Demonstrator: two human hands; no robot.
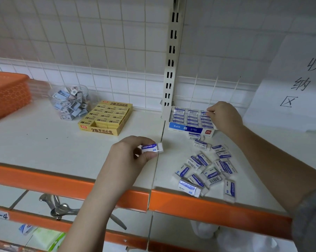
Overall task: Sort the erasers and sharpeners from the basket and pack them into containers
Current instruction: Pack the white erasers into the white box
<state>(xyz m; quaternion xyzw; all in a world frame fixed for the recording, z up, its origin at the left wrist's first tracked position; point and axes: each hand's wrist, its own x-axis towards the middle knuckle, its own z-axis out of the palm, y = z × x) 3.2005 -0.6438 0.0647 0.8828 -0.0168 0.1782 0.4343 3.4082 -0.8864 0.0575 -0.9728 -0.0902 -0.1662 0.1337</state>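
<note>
The blue-sleeved eraser [152,148] pinched in our left hand [130,159] at mid-shelf should go flat, label up, into the blue eraser box [188,128] far right, where our right hand [224,116] pinches one down, before the loose pile [206,170].

I take this for a stationery shop: orange-edged shelf [208,202], slotted upright [170,70] top centre, eraser display boxes [106,118], handwritten sign [299,82] at right.

left hand [130,157]: fingers pinching | right hand [224,116]: fingers curled, reaching forward
</note>
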